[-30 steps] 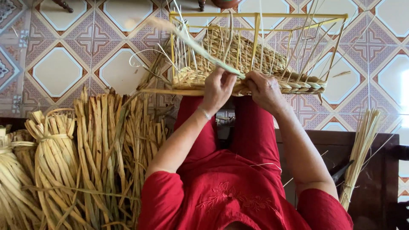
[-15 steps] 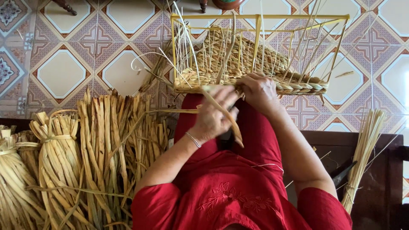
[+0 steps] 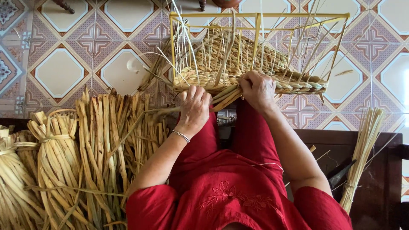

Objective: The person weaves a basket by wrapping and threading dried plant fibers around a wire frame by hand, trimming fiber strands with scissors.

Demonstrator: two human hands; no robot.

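Straw-coloured bundles (image 3: 51, 162) of dried reed lie at the far left, tied round the middle, and just beside them a loose heap of long flat reed strips (image 3: 106, 149) spreads over the tiled floor (image 3: 59, 72).

Next comes the left hand (image 3: 194, 106), with a thin bracelet (image 3: 181, 136) on the wrist. Its fingers (image 3: 191, 93) are curled and pressed together round a few reed strands (image 3: 223, 97) — the ones that stick out from the near edge of the basket.

That half-woven basket (image 3: 251, 64) sits in the middle, on the person's knees in red trousers (image 3: 213, 136). It is built on a yellow frame (image 3: 257, 17), with thin upright stalks standing all around and a thick woven rim along the near side.

The right hand (image 3: 257, 89) rests on that rim, touching it. Its fingers (image 3: 249, 81) are bent and close together, pinching the same strands where they meet the weave — the two hands are very near each other.

Far right, one more slim bundle of pale stalks (image 3: 362, 153) leans on a dark wooden bench (image 3: 383, 179).
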